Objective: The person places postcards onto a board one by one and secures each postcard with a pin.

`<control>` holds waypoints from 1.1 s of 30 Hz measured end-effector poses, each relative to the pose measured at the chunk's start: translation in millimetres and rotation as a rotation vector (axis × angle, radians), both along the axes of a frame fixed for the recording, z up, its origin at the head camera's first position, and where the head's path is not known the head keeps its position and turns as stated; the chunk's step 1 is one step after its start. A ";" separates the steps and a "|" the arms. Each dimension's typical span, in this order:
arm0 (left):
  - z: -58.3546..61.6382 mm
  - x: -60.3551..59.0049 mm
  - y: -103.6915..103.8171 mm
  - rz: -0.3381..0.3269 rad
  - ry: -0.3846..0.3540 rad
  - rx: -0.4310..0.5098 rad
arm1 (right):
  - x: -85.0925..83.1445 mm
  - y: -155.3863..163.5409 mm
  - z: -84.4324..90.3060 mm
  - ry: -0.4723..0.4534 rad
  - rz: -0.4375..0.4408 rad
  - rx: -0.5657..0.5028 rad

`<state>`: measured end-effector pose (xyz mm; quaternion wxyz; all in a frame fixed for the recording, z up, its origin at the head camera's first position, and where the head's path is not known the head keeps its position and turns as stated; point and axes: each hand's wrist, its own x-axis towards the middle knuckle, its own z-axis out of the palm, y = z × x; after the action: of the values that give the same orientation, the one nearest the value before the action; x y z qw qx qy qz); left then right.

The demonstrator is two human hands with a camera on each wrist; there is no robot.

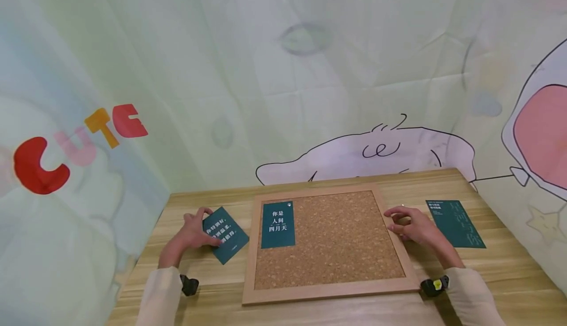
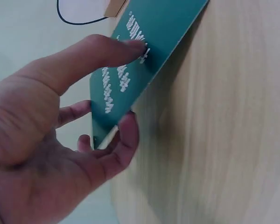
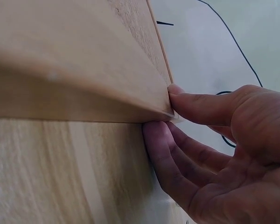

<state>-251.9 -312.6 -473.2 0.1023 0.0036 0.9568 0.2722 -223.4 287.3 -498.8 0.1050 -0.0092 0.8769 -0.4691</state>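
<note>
Hands at a wood-framed square cork board (image 1: 336,247) on the tabletop (image 1: 500,277).
Left hand (image 1: 188,235) pinches a dark-green printed card (image 1: 226,235); right hand (image 1: 414,227) grips the board's frame edge.

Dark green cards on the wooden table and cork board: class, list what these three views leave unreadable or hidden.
- Small white print on the dark green card right of the board: too small in the head view.
- Dark green card held by the left hand: the thumb covers some characters; the wrist view cuts off its top.
- Cork board with light wooden frame: right wrist view shows one blurred corner, at the right hand.
</note>
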 end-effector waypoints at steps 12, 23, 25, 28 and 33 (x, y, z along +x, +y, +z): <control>-5.1 5.3 -5.7 0.018 -0.015 0.380 | -0.3 1.4 -1.1 0.008 0.000 -0.010; -7.8 3.0 -0.9 0.051 0.015 0.477 | 0.6 2.5 -2.3 0.018 0.011 -0.019; -4.3 1.2 2.3 0.049 0.028 0.468 | 0.5 2.9 -3.1 0.022 0.018 -0.019; 1.4 -1.8 8.1 0.039 0.045 0.466 | 0.3 2.5 -3.5 0.018 0.010 -0.021; 6.9 -8.2 17.6 0.018 0.072 0.502 | -0.5 1.8 -3.3 0.016 0.009 -0.019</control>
<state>-260.2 -295.0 -466.4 0.0616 0.0300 0.8622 0.5020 -223.9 289.1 -502.0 0.0999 -0.0178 0.8731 -0.4769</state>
